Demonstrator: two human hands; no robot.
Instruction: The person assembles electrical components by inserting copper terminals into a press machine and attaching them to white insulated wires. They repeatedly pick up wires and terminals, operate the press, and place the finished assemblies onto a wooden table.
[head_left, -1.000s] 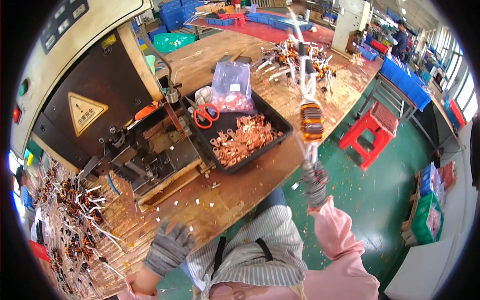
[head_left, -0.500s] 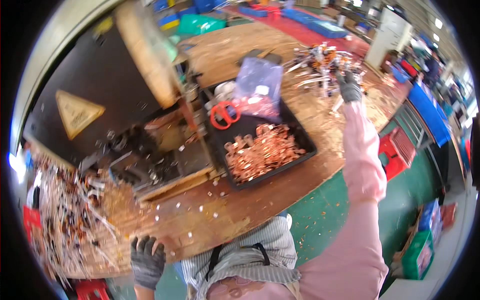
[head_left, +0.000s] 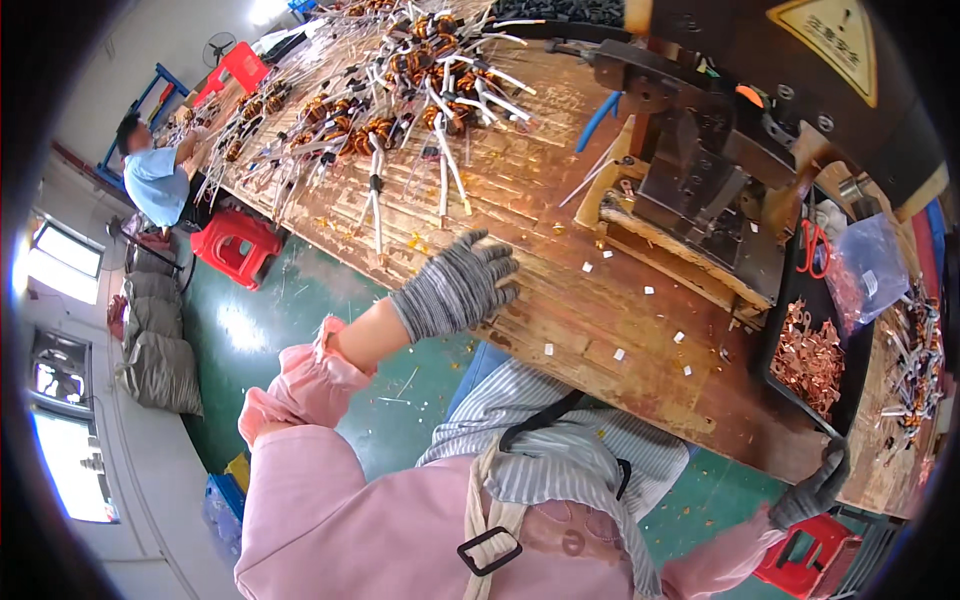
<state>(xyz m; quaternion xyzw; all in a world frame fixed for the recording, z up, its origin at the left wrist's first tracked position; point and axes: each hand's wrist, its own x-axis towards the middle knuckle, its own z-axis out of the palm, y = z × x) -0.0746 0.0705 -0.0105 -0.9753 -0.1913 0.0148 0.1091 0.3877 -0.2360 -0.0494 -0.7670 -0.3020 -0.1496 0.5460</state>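
Note:
My left hand (head_left: 455, 285), in a grey knitted glove, hovers at the front edge of the wooden workbench (head_left: 560, 330), its fingers spread and holding nothing. Just beyond it lies a heap of wired coils (head_left: 410, 65) with orange-brown rings and white leads. My right hand (head_left: 815, 490), also gloved, is low at the right, with stretched fingers next to the near corner of a black tray (head_left: 775, 385). I cannot tell whether it touches the tray. In the tray are copper terminals (head_left: 805, 365), red-handled scissors (head_left: 814, 248) and a clear plastic bag (head_left: 868, 265).
A dark press machine (head_left: 700, 170) on a wooden base stands at the back right, with small white scraps around it. A second heap of wired parts (head_left: 915, 350) lies right of the tray. Red stools (head_left: 235, 245) stand on the green floor. Another person (head_left: 155, 185) sits at the far left.
The view has swung left. My right hand has come back from the right-hand heap to the tray's near corner. My left hand has moved forward toward the coil heap.

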